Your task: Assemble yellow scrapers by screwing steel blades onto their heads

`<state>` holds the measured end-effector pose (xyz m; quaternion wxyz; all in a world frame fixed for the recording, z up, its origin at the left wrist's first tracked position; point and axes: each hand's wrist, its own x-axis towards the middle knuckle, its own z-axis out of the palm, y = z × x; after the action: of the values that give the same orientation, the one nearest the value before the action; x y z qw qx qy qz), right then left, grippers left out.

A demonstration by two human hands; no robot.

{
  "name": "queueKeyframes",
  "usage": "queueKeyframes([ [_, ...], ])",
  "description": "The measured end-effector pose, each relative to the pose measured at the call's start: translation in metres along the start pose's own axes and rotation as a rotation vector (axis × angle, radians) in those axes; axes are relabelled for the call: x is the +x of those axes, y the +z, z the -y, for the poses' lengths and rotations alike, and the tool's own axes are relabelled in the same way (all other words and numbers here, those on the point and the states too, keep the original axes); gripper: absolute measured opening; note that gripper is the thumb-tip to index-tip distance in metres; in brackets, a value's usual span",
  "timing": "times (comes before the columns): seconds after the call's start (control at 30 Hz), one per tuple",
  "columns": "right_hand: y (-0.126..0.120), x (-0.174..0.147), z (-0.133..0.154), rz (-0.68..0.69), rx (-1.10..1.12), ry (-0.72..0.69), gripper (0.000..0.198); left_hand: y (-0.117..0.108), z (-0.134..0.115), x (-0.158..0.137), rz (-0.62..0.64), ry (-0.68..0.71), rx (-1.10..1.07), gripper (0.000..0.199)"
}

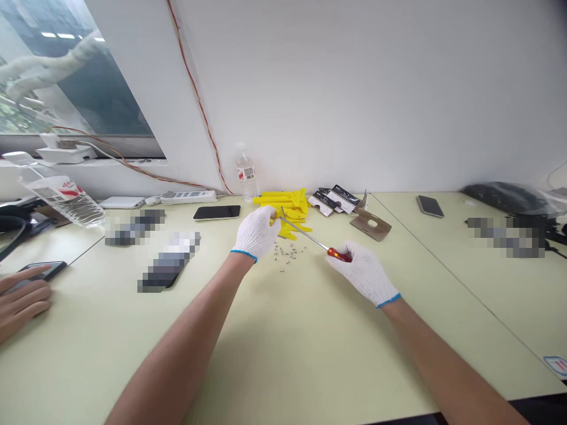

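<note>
My left hand (257,231), in a white knitted glove with a blue cuff, pinches a small yellow plastic piece (277,215), mostly hidden by the fingers. My right hand (364,271), gloved alike, is closed around the red handle of a screwdriver (316,241). Its metal shaft slants up and left, the tip at the piece by my left fingers; whether they touch I cannot tell. Several small silver screws (287,254) lie loose on the table just below. Behind my left hand is a pile of yellow plastic parts (290,200), some long and tubular.
Black-and-white cards (335,199) and a brown cardboard piece (371,225) lie right of the pile. A clear bottle (245,172) stands by the wall. Phones (217,212) lie around, and a power strip (189,196) runs along the wall. Another person's hand (22,298) rests on a phone at left.
</note>
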<state>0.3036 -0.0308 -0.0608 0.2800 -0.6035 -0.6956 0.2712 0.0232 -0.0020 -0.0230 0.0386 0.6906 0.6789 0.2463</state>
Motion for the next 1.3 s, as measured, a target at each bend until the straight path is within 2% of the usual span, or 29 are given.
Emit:
queueKeyframes([
  [0.07,0.003,0.001,-0.002,-0.165,-0.104,-0.124,0.042,-0.002,-0.001,-0.001,0.006,0.001,-0.007,0.019],
  [0.13,0.001,-0.001,-0.001,-0.144,-0.092,-0.122,0.046,-0.002,-0.003,-0.002,0.009,0.007,0.007,0.02],
  [0.17,-0.001,-0.002,0.001,-0.052,-0.031,-0.065,0.05,-0.002,-0.004,-0.003,0.009,0.015,0.018,0.021],
  [0.27,-0.008,-0.006,0.005,0.423,0.314,0.178,0.056,-0.001,-0.005,-0.003,0.004,0.035,0.051,0.022],
  [0.3,-0.009,-0.006,0.006,0.523,0.396,0.229,0.053,-0.002,-0.005,-0.003,0.001,0.038,0.054,0.022],
  [0.33,-0.009,-0.006,0.005,0.53,0.42,0.244,0.049,-0.002,-0.005,-0.003,0.0,0.036,0.051,0.022],
  [0.37,-0.007,-0.004,0.004,0.443,0.382,0.22,0.046,-0.002,-0.004,-0.002,0.0,0.033,0.044,0.022],
  [0.4,-0.005,-0.003,0.003,0.299,0.297,0.169,0.044,-0.002,-0.003,-0.002,0.0,0.031,0.036,0.022],
  [0.47,0.0,-0.001,0.001,0.009,0.09,0.016,0.039,-0.001,-0.001,-0.001,0.003,0.034,0.014,0.022],
  [0.5,0.002,-0.001,0.001,-0.093,-0.003,-0.066,0.039,-0.001,-0.001,0.0,0.003,0.034,0.002,0.021],
  [0.57,0.003,-0.002,0.002,-0.173,-0.107,-0.168,0.043,0.0,0.0,0.0,0.005,0.03,-0.024,0.02],
  [0.6,0.002,-0.003,0.004,-0.14,-0.096,-0.157,0.047,0.0,0.0,0.0,0.007,0.028,-0.034,0.019],
  [0.63,0.0,-0.004,0.005,-0.045,-0.035,-0.101,0.051,0.0,0.0,0.0,0.01,0.027,-0.04,0.019],
  [0.73,-0.007,-0.007,0.008,0.458,0.288,0.178,0.058,-0.004,-0.001,-0.001,0.016,0.031,-0.029,0.018],
  [0.77,-0.008,-0.006,0.007,0.552,0.335,0.226,0.057,-0.005,-0.001,-0.001,0.019,0.031,-0.021,0.019],
  [0.8,-0.008,-0.006,0.006,0.546,0.318,0.221,0.055,-0.006,-0.002,-0.002,0.02,0.033,-0.013,0.019],
  [0.83,-0.007,-0.005,0.004,0.449,0.247,0.169,0.051,-0.006,-0.002,-0.002,0.017,0.036,-0.005,0.02],
  [0.93,0.0,-0.001,-0.002,0.007,-0.027,-0.068,0.04,-0.005,-0.001,-0.001,-0.009,0.031,0.011,0.016],
  [0.97,0.002,0.0,-0.003,-0.089,-0.087,-0.13,0.038,-0.004,-0.001,-0.001,-0.016,0.027,0.013,0.015],
  [1.07,0.005,-0.002,-0.003,-0.188,-0.192,-0.199,0.045,-0.001,0.001,0.001,-0.014,0.045,0.014,0.015],
  [1.13,0.002,-0.005,0.001,-0.086,-0.139,-0.139,0.053,0.001,0.002,0.002,-0.028,0.056,0.012,0.014],
  [1.23,-0.005,-0.009,0.007,0.348,0.186,0.095,0.061,0.002,0.001,0.003,-0.059,0.037,0.008,0.008],
  [1.27,-0.007,-0.009,0.008,0.466,0.272,0.156,0.06,0.003,0.001,0.003,-0.061,0.035,0.007,0.008],
  [1.3,-0.007,-0.008,0.007,0.517,0.303,0.184,0.056,0.003,0.0,0.003,-0.058,0.035,0.005,0.008],
])
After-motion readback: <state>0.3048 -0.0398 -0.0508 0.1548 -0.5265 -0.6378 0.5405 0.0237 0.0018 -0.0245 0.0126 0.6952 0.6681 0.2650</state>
